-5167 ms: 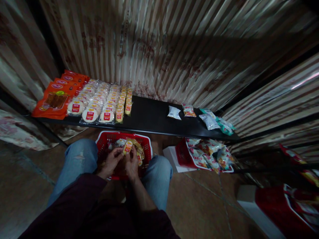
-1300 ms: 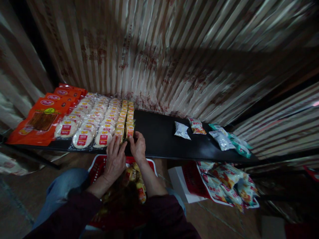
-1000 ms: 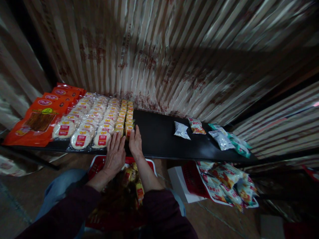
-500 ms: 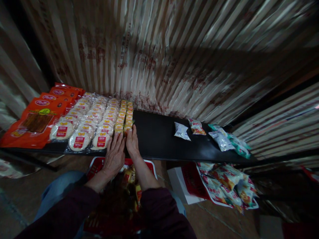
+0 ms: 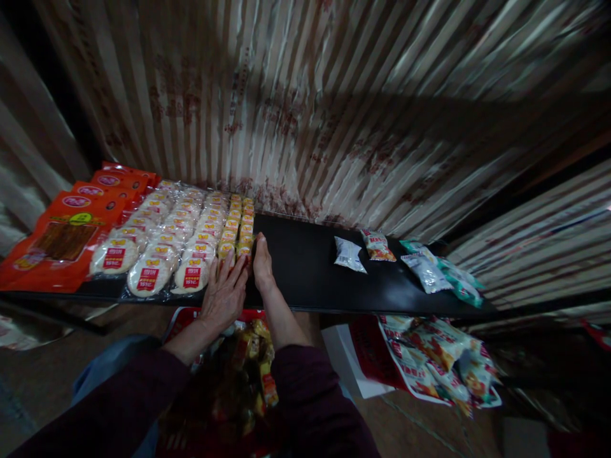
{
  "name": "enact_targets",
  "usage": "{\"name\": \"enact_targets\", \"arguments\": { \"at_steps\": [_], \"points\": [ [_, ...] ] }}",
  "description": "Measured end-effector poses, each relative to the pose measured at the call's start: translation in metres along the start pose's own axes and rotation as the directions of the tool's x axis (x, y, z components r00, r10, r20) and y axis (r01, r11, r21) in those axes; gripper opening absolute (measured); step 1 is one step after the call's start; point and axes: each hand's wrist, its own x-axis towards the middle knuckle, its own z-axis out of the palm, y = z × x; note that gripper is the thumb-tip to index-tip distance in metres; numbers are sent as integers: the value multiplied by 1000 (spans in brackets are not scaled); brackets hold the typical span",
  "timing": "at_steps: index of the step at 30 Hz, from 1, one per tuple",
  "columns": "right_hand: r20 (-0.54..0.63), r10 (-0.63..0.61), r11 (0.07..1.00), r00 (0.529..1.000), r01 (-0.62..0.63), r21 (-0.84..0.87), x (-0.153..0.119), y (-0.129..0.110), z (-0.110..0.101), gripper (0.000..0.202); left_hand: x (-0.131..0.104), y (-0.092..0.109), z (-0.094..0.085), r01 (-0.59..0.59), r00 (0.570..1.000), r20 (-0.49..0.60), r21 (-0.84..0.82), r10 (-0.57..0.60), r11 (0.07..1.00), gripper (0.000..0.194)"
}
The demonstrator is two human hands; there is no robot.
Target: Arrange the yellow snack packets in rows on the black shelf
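Note:
My left hand [image 5: 225, 289] lies flat with fingers stretched over the near end of two rows of small yellow snack packets [image 5: 237, 226] on a black shelf [image 5: 305, 261]. My right hand [image 5: 263, 262] stands on edge just right of those rows, fingers straight and holding nothing. Left of the yellow packets are rows of round white rice crackers [image 5: 147, 273] in clear wrappers with red labels. Below my wrists, a red basket [image 5: 177, 321] holds more yellow packets [image 5: 252, 346], partly in shadow.
Orange snack bags [image 5: 62, 235] overlap at the shelf's left end. To the right lie a silver-white packet [image 5: 350, 254], an orange-and-white packet [image 5: 379, 245] and green-and-white packets [image 5: 461, 280]. Under the shelf, a second basket [image 5: 370, 353] holds orange-and-white bags [image 5: 436, 346]. Striped sheeting [image 5: 286, 108] hangs behind.
My right hand has moved slightly right, off the yellow packets' side. My left hand has shifted a little right over their near ends. The view has tilted slightly.

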Motion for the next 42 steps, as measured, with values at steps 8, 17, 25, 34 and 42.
{"name": "enact_targets", "arguments": {
  "at_steps": [8,17,25,34,42],
  "points": [
    [27,-27,999,999,28,-37,1,-2,5,67,5,-3,-1,-32,999,19,38,31,999,47],
    [64,10,997,998,-5,-71,-3,-11,3,68,9,-3,5,-39,999,-4,27,40,999,46],
    [25,23,1000,999,-22,-21,18,-5,-1,71,8,-1,2,-46,998,-40,27,47,999,45],
    [105,13,998,994,-21,66,34,-2,8,70,8,-2,7,3,1000,-30,50,-2,999,45],
    [70,51,989,996,-60,132,44,3,7,75,8,-3,8,-16,998,-53,50,19,999,47]
  ]
}}
